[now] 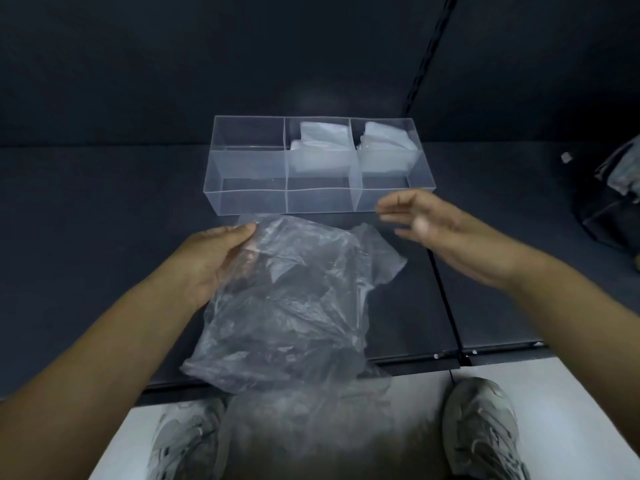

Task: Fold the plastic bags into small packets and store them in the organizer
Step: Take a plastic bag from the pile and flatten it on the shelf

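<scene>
Head view: person seated, looking down over their knees at a dark tabletop [104,220].
Shoes: two grey trainers [183,441] on a pale floor, below and nearer than both grips.
Plastic bag [294,299]: clear, crumpled, unfolded; hangs from the left grip, spreads out to its right and trails past the tabletop's near edge toward the lap.
Left grip [207,261]: pinching the plastic bag at its upper left edge, thumb on top of the film, fingers seen through the film underneath.
Right grip [426,220]: fingers loosely spread and holding nothing; blurred, raised off the tabletop. Bag's upper right corner lies just below its fingertips; contact cannot be told.
Organizer [249,168]: clear box with upright dividers, standing on the tabletop just beyond both grips; its near right corner is close to the right grip's fingertips.
Folded packets: white, one stack [320,147] in the middle section, another [386,143] in the right section, both far side of the right grip.
Dark bag [613,202]: far right of the right grip, at the frame edge.
</scene>
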